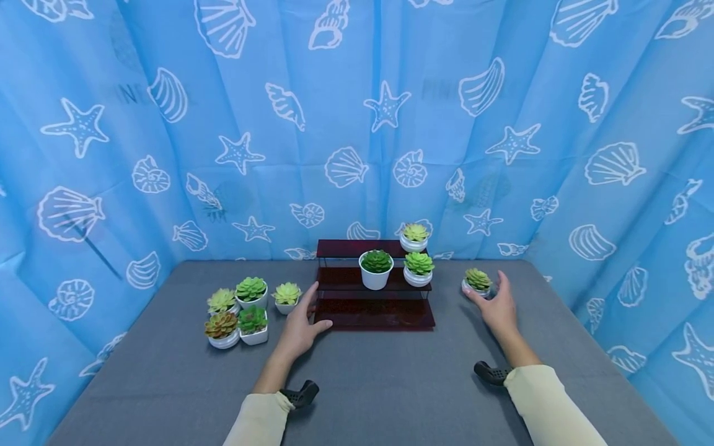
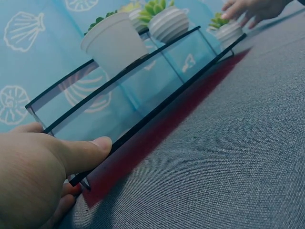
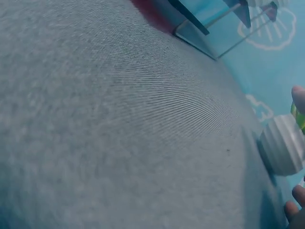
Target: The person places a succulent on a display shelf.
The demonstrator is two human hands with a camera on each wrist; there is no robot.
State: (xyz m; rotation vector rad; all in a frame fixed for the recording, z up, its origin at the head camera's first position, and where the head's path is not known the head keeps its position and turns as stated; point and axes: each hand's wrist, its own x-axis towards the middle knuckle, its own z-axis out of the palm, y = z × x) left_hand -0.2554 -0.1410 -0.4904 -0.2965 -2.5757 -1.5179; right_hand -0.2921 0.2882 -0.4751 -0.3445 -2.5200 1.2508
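Observation:
My left hand is at the left end of a dark red three-tier display stand. Its thumb rests on the bottom tier near the front edge, and the other fingers stretch along the stand's side, partly hidden in the left wrist view. Right of the stand, my right hand is spread around a small succulent in a ribbed white pot. Thumb and fingers stand apart around that pot; whether any touches it is unclear. On the middle tier are a dark green succulent and a light green one.
A yellow-green succulent stands at the top tier's right end. Left of the stand, a pale succulent sits near my left hand. Farther left, several potted succulents cluster on the grey tablecloth. A blue shell-print curtain hangs behind.

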